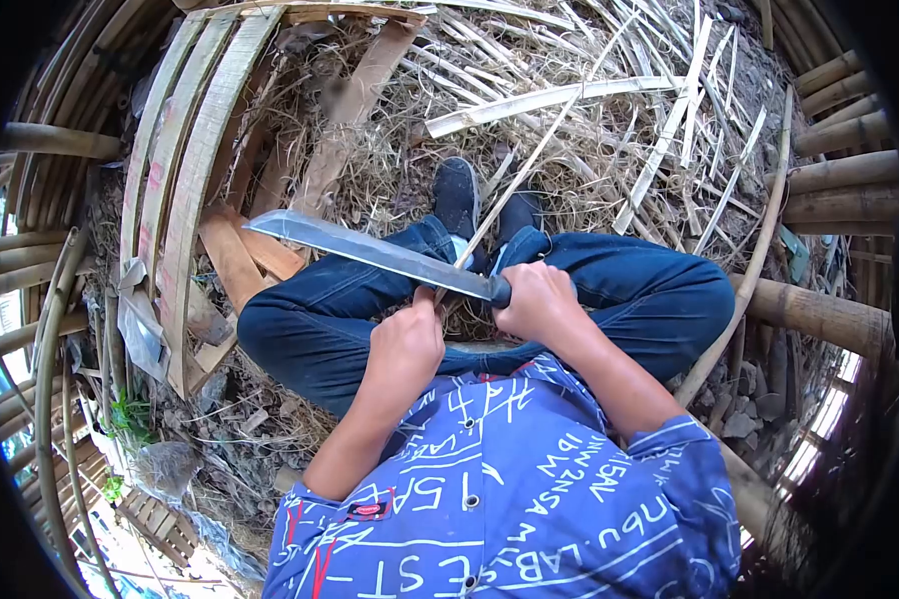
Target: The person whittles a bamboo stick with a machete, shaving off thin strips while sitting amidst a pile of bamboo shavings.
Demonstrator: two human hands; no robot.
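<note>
My right hand [537,301] is wrapped round the dark handle of a machete [370,255]. Its long blade points left across my lap and over my legs. My left hand [408,337] is closed with the thumb up, just below the blade, on the near end of a thin bamboo strip [517,180]. From there the strip passes the blade near the handle and slants up and right between my shoes. Blade and strip cross, apparently touching. My left fingertips are partly hidden.
Fibrous shavings and loose bamboo strips [559,100] cover the ground ahead. Long wooden slats [195,150] and boards lie at the left. Bamboo poles [829,309] stand on the right, with more along the left. A plastic scrap [140,319] lies by the slats.
</note>
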